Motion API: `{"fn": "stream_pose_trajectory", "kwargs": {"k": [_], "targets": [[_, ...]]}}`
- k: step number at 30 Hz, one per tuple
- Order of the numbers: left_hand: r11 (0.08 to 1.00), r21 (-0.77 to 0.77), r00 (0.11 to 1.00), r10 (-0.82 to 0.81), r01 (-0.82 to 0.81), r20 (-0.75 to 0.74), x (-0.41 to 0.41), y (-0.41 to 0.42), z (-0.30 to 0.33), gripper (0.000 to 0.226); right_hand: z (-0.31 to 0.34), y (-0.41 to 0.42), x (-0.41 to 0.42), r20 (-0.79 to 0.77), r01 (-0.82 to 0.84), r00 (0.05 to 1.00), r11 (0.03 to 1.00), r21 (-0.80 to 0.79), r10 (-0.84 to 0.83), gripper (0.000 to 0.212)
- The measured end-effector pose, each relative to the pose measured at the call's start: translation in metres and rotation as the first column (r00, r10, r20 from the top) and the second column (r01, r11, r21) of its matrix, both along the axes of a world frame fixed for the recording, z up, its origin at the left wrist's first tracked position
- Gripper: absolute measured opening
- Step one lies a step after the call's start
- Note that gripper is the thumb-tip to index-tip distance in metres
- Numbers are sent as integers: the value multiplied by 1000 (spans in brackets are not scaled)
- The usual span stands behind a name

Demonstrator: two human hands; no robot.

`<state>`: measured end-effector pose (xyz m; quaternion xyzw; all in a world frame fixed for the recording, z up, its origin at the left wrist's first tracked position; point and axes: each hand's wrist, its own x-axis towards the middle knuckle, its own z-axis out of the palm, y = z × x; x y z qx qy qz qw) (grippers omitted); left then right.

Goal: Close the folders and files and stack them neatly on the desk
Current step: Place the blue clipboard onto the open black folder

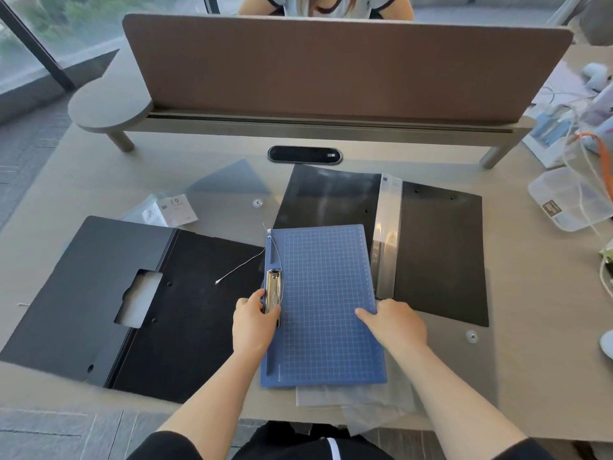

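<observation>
in the head view, our left hand (253, 322) grips the metal clip (273, 291) at the left edge of the blue folder (326, 307), fingers wrapped round its lower end. our right hand (396, 323) rests on the folder's right edge, thumb on top of the gridded cover and fingers curled over the side, holding it. the blue folder lies shut on the desk (537, 360), straight in front of us, its top overlapping the folder behind it. under its lower edge we see clear plastic sleeves (358, 405) sticking out toward us. to the left a black folder (132, 307) lies open and flat, with a cut-out window in its left flap and a thin white string (240, 267) across its right half. to the right, behind the blue one, a second black folder (438, 250) lies open with a clear strip down its spine. a clear envelope (225, 194) with a snap button lies behind, over a paper label (175, 209). a brown screen (345, 68) stands across the back of the desk.
</observation>
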<state>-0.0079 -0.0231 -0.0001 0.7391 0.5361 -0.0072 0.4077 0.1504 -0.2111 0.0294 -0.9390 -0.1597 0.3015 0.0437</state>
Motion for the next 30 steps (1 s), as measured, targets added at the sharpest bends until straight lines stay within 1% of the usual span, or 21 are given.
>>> {"fn": "stream_pose_trajectory", "kwargs": {"k": [5, 8, 9, 12, 17, 20, 23, 26, 30], "targets": [[1000, 13, 1000, -12, 12, 13, -9, -3, 4, 51, 4, 2, 1, 25, -48, 998, 997, -60, 50, 49], [999, 28, 1000, 15, -16, 22, -17, -3, 8, 44, 9, 6, -1, 74, -74, 994, 996, -41, 77, 45], [999, 43, 1000, 22, -23, 17, -22, -1, 8, 42, 11, 10, -2, 96, -107, 989, 994, -25, 109, 43], [994, 95, 999, 48, -46, -17, -36, 6, 11, 41, 19, 30, -12, 98, -228, 970, 970, 79, 220, 33], [972, 206, 988, 134, -116, -75, -58, 35, 25, 45, 25, 88, -39, 7, -349, 932, 895, 277, 362, 19], [948, 293, 976, 170, -126, -132, -74, 58, 29, 52, 25, 126, -60, -20, -403, 901, 854, 328, 433, 24], [932, 342, 968, 185, -118, -172, -86, 82, 29, 58, 24, 159, -82, -41, -446, 873, 831, 332, 486, 36], [936, 327, 966, 192, -128, -171, -94, 104, 28, 60, 21, 184, -99, -56, -476, 852, 815, 329, 520, 43], [947, 295, 967, 185, -128, -174, -96, 128, 25, 57, 16, 210, -111, -52, -500, 838, 802, 328, 544, 47]]}}
